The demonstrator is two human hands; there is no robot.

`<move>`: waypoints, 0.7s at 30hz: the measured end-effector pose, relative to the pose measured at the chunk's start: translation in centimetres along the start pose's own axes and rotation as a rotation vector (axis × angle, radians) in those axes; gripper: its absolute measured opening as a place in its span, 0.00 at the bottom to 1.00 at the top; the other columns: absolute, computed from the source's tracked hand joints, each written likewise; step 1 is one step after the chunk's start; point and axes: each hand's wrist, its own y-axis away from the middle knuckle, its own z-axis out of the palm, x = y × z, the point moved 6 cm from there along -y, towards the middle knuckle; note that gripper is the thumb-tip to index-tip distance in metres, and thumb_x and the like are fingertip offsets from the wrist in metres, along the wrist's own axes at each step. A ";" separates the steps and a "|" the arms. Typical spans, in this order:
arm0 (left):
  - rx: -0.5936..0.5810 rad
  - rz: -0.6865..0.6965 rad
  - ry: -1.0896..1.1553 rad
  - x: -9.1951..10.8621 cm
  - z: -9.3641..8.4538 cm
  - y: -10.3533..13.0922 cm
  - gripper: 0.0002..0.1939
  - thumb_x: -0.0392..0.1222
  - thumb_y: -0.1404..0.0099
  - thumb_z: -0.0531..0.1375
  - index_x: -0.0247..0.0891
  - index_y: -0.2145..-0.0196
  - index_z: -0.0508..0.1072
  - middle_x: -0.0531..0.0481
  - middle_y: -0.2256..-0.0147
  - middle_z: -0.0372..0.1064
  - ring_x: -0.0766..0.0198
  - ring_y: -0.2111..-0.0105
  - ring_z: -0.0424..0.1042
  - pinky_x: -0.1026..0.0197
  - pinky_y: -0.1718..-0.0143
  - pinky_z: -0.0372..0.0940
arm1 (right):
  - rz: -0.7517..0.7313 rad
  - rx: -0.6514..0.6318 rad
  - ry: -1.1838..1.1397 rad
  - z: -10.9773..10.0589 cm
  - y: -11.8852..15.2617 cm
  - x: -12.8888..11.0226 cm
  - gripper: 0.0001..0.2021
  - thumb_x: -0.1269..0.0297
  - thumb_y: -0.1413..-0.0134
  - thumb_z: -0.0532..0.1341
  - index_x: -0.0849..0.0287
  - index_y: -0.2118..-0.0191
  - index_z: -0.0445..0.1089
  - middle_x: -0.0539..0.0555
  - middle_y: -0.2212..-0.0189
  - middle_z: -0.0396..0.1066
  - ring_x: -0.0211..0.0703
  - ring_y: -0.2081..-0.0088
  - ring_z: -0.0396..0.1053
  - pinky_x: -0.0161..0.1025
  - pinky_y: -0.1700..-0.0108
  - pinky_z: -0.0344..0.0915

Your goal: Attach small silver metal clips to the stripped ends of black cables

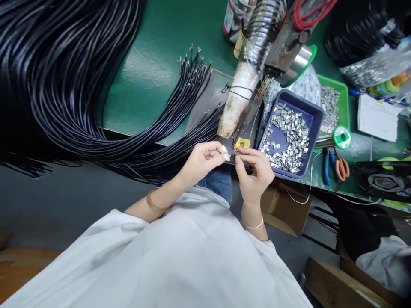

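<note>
My left hand (pixel 205 162) is closed in a pinch at the table's front edge, with white wrapping on a fingertip. Something tiny shows at its fingertips, too small to name. Just to the right, my right hand (pixel 257 171) pinches another small piece that I cannot make out. The fingertips of both hands are close together, near a yellow label (pixel 242 143) below a soldering station's metal arm (pixel 257 102). Black cables (pixel 167 124) with stripped ends lie left of the hands. A blue tray (pixel 316 112) of small metal connectors (pixel 290 137) stands beside my right hand.
A wrapped fume hose (pixel 240 85) hangs down over the work spot. Further right are a green tray (pixel 343 96), a solder spool (pixel 342 137), pliers (pixel 340 168), a paper pad (pixel 379 117) and a black fan (pixel 385 182). A cardboard box (pixel 285 209) stands below the table.
</note>
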 end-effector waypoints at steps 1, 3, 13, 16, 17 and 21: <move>-0.017 -0.020 -0.001 -0.1 0.1 0.0 0.13 0.42 0.47 0.71 0.36 0.76 0.70 0.61 0.83 0.54 0.76 0.83 0.48 0.66 0.79 0.47 | 0.010 -0.025 0.000 0.1 -0.1 0.1 0.04 0.69 0.41 0.65 0.51 0.64 0.75 0.50 0.63 0.79 0.43 0.58 0.77 0.46 0.55 0.75; -0.049 -0.044 -0.013 -0.1 0.3 0.0 0.15 0.44 0.47 0.71 0.35 0.75 0.69 0.60 0.82 0.55 0.76 0.83 0.47 0.65 0.80 0.45 | 0.020 -0.070 -0.022 0.3 -0.1 0.2 0.04 0.69 0.41 0.65 0.51 0.65 0.75 0.50 0.62 0.79 0.43 0.58 0.77 0.46 0.54 0.75; -0.105 -0.142 0.022 -0.8 0.5 0.3 0.15 0.45 0.44 0.69 0.35 0.74 0.68 0.61 0.81 0.54 0.78 0.83 0.45 0.68 0.82 0.40 | -0.100 -0.103 -0.008 0.0 -0.1 0.1 0.06 0.71 0.41 0.65 0.52 0.61 0.77 0.50 0.61 0.79 0.42 0.58 0.78 0.44 0.53 0.75; -0.110 -0.147 0.026 -0.9 0.4 0.4 0.14 0.44 0.43 0.69 0.34 0.73 0.69 0.62 0.81 0.54 0.78 0.83 0.45 0.68 0.82 0.40 | -0.126 -0.114 -0.009 0.1 -0.1 0.0 0.07 0.73 0.42 0.65 0.53 0.60 0.76 0.51 0.60 0.79 0.41 0.57 0.78 0.43 0.53 0.75; -0.116 -0.135 0.031 -0.9 0.5 0.4 0.14 0.44 0.43 0.69 0.34 0.73 0.69 0.62 0.82 0.54 0.78 0.83 0.45 0.68 0.82 0.40 | -0.128 -0.120 -0.013 0.1 -0.1 0.0 0.08 0.73 0.42 0.65 0.53 0.60 0.76 0.51 0.60 0.79 0.41 0.57 0.78 0.42 0.52 0.75; -0.122 -0.096 0.037 -0.8 0.4 0.4 0.13 0.42 0.43 0.69 0.33 0.74 0.70 0.61 0.81 0.55 0.78 0.83 0.46 0.68 0.81 0.42 | -0.130 -0.146 -0.022 0.2 0.0 0.0 0.08 0.74 0.42 0.65 0.53 0.60 0.76 0.51 0.59 0.79 0.40 0.56 0.78 0.41 0.51 0.75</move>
